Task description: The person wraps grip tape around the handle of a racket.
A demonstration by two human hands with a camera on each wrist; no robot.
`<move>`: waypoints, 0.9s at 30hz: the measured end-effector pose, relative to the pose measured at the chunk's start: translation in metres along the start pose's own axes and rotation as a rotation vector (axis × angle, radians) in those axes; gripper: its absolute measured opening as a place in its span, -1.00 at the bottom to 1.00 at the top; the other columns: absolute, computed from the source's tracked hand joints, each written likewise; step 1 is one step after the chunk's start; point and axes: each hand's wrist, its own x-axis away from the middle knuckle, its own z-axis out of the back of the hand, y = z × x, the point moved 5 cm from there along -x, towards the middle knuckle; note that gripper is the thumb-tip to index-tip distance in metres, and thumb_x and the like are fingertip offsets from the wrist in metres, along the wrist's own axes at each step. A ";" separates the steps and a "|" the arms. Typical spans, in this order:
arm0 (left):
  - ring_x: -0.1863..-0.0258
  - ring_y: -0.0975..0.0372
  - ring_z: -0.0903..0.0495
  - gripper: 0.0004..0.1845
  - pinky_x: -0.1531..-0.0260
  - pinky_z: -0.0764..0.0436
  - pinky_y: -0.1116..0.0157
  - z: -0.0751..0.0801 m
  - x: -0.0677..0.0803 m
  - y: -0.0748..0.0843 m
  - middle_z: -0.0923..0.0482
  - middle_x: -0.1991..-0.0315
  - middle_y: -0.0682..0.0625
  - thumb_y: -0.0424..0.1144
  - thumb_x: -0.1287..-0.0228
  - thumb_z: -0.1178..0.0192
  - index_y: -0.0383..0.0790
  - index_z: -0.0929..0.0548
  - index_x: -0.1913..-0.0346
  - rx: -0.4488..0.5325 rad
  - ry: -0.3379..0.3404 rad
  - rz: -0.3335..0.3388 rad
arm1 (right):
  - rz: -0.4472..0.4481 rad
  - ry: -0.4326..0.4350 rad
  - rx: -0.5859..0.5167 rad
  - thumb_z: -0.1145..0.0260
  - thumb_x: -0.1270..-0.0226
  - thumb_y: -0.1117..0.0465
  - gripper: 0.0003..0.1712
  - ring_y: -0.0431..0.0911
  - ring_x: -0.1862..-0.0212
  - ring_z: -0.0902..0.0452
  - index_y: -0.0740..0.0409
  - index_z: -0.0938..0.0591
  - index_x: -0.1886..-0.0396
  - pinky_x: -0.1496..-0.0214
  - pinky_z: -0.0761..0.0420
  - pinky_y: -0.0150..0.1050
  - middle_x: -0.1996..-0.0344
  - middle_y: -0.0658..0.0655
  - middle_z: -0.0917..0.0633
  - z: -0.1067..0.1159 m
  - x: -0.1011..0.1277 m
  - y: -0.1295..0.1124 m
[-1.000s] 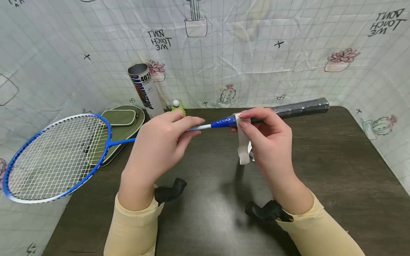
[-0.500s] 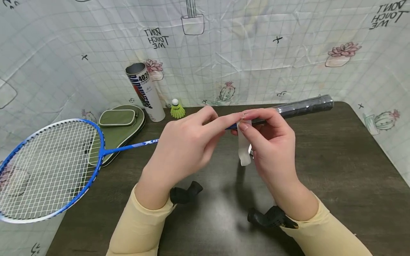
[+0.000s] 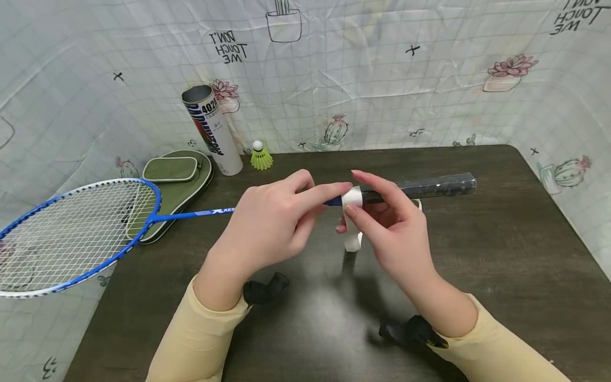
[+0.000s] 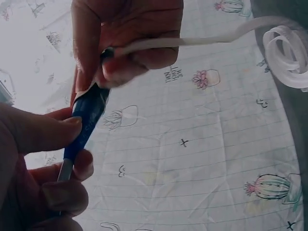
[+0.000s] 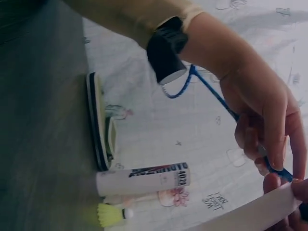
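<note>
Head view: left hand (image 3: 267, 220) grips the racket (image 3: 212, 212); right hand (image 3: 401, 233) pinches the tape (image 3: 352, 198) under its thumb, handle (image 3: 441, 185) running past those fingers. Seemingly a wrap's start; next likely calls for winding snugly, end held down.

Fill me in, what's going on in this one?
A person is handling a badminton racket above a dark table. The left hand grips it near the blue cone, while the right hand holds white tape against it where the dark handle begins. The tape trails to a loose coil. Behind are a green case, a printed tube and a yellow shuttlecock.
</note>
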 end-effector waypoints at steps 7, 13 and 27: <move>0.68 0.33 -0.25 -0.60 0.70 -0.28 0.33 -0.001 0.004 -0.003 -0.44 0.37 0.11 -0.28 -0.41 -0.20 0.10 -0.69 -0.25 -0.024 0.009 0.035 | 0.158 -0.050 -0.013 -0.31 -0.30 0.64 -0.38 -0.01 0.41 -0.75 0.40 -0.42 -0.35 0.28 -0.73 -0.25 0.44 0.27 -0.74 -0.005 0.007 0.005; 0.65 0.34 -0.31 -0.66 0.70 -0.32 0.34 -0.002 0.004 0.001 -0.47 0.34 0.10 -0.22 -0.46 -0.19 0.03 -0.68 -0.23 -0.043 0.013 0.026 | 0.265 -0.005 -0.136 -0.26 -0.23 0.75 -0.61 0.05 0.26 -0.83 0.60 -0.31 0.04 0.16 -0.77 -0.21 0.33 0.26 -0.81 -0.006 0.020 0.012; 0.64 0.38 -0.30 -0.72 0.69 -0.26 0.38 0.002 0.016 0.010 -0.51 0.36 0.19 -0.21 -0.50 -0.15 0.05 -0.65 -0.18 -0.015 -0.089 0.044 | -0.077 -0.245 -0.361 -0.19 -0.29 0.73 -0.26 -0.02 0.32 -0.77 0.25 -0.47 -0.44 0.16 -0.78 -0.05 0.11 0.11 -0.81 0.002 0.003 0.035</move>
